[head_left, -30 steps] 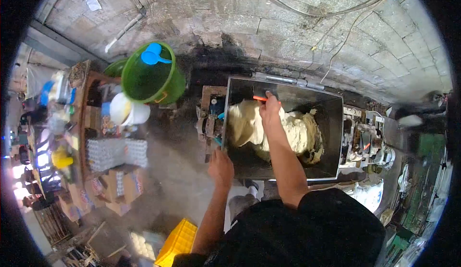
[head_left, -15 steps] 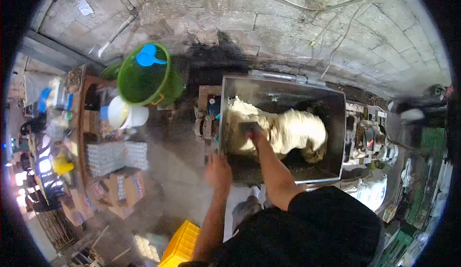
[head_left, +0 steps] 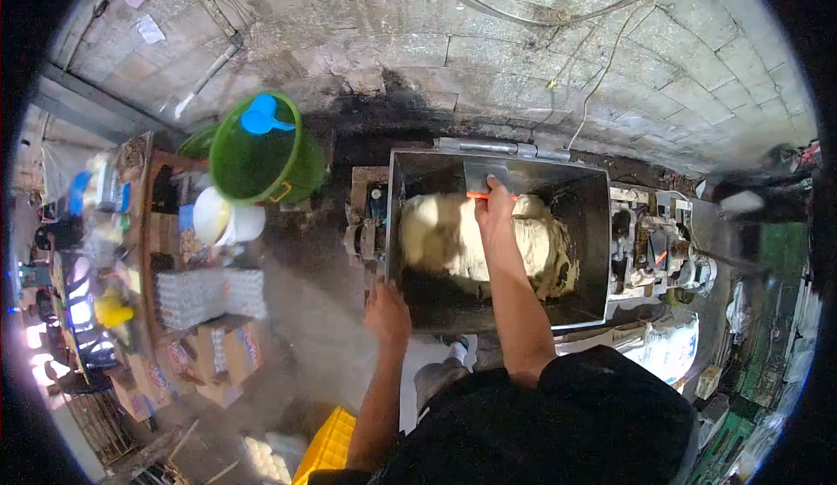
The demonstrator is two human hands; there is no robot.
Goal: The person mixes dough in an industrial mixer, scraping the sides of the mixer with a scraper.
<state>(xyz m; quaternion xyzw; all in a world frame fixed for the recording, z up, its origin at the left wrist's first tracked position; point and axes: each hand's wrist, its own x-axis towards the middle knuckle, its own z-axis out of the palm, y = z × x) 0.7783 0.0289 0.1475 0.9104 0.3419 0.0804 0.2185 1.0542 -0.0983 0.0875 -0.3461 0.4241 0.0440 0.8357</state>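
A steel mixing trough (head_left: 497,318) holds a thick mass of pale dough (head_left: 436,237). My right hand (head_left: 497,209) reaches over the dough, closed on a dough scraper (head_left: 478,176) with a grey blade and an orange-red handle. The blade is up against the trough's far inner wall, just behind the dough. By the trough's near left corner is my left hand (head_left: 387,313), its fingers loosely bent at the rim and no tool showing in it.
A green tub (head_left: 309,164) with a blue scoop (head_left: 261,115) stands left of the trough. White buckets (head_left: 244,222), stacked egg trays (head_left: 209,293) and cardboard boxes (head_left: 240,359) lie further left. Machinery (head_left: 649,241) adjoins the trough's right side. A yellow crate (head_left: 327,441) is near my left arm.
My right hand has moved the scraper from the left part of the dough right and away, to the far wall. The dough's shape has shifted. My left hand stays near the corner.
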